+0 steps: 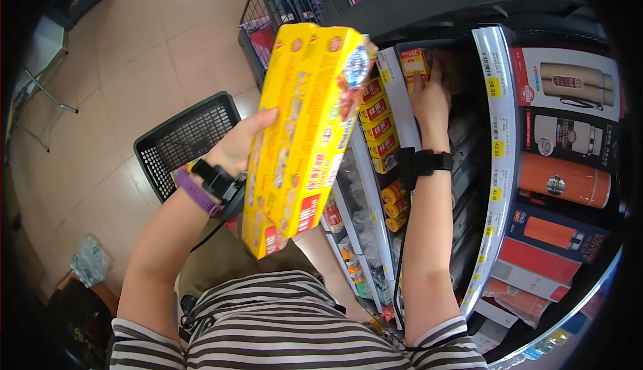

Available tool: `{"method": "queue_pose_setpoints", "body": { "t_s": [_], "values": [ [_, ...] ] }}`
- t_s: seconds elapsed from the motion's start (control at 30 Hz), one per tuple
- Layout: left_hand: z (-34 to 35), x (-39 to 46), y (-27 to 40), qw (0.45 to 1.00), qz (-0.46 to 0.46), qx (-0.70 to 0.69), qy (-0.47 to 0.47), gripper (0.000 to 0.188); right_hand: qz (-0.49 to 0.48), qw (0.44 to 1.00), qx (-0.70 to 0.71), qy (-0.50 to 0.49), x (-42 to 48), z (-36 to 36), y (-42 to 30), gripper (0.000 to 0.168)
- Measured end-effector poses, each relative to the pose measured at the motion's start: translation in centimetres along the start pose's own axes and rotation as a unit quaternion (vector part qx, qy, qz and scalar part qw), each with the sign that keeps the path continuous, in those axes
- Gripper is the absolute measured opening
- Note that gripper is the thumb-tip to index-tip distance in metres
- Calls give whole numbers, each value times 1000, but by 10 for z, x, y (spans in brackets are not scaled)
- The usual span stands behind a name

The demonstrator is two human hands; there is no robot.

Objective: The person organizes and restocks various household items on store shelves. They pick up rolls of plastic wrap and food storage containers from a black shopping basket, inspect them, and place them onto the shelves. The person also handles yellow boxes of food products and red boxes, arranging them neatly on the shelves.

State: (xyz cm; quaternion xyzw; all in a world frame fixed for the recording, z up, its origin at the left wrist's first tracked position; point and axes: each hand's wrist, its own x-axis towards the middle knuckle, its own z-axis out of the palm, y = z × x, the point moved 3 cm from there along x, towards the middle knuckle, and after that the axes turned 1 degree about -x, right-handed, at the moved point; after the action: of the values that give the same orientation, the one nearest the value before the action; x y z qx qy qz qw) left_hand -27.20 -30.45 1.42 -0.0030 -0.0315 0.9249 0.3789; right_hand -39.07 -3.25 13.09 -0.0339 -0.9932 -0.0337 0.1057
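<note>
My left hand (246, 141) is closed around two long yellow boxes (301, 133) with red and white print, held side by side and tilted in front of my body. My right hand (431, 96) reaches into a shelf on the right, its fingers spread on small yellow and red boxes (414, 63); whether it grips one cannot be told. On the shelf level below, a row of yellow GLAD boxes (374, 110) shows end-on, with yellow rolls (393, 201) nearby.
A dark plastic shopping basket (228, 108) stands on the tiled floor at the left. Boxed vacuum flasks (565, 179) fill the upper right shelf behind a curved price rail (495, 144). A black wire rack (251, 10) stands beyond the boxes. A clear plastic bag (90, 261) lies at lower left.
</note>
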Motion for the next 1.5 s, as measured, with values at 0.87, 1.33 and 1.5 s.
{"method": "queue_pose_setpoints", "body": {
  "t_s": [0.87,1.33,1.5],
  "values": [
    [76,50,-27,932,-82,335,107,51,134,703,668,-203,-211,-35,-69,63],
    [111,25,53,823,-99,559,-4,54,-11,690,576,-437,-165,-90,-11,81],
    [107,-8,47,823,-99,558,45,56,-174,829,335,-413,-143,-112,-28,80]
  ]
}}
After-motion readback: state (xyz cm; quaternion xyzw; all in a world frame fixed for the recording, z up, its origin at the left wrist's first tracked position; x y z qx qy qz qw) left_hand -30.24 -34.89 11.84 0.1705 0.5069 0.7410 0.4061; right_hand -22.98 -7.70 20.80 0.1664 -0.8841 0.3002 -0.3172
